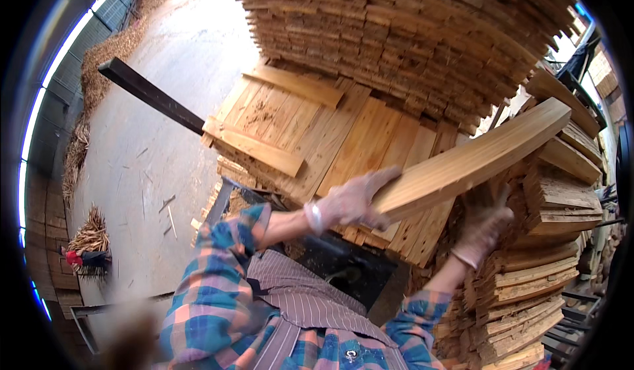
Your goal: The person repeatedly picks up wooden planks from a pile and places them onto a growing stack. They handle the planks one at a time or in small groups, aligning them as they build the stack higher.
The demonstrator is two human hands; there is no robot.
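Note:
A long, thick wooden board (475, 155) slants up to the right in front of me. My gloved left hand (353, 201) is closed on its near end, with the thumb and fingers on either side of the corner. Below the middle of the board, my gloved right hand (485, 225) supports it from underneath; its fingers are in shadow and partly hidden. Under the board lies a layer of planks (353, 139) set side by side. Two loose planks rest across that layer, one at the far side (294, 86) and one at the near left (254, 147).
A tall stack of boards (409, 40) rises behind the layer. More boards are piled (528, 291) at my right. A dark metal bar (152, 96) juts out to the left over the concrete floor (165, 172). Another person (82, 259) is far left beside a wood heap (92, 235).

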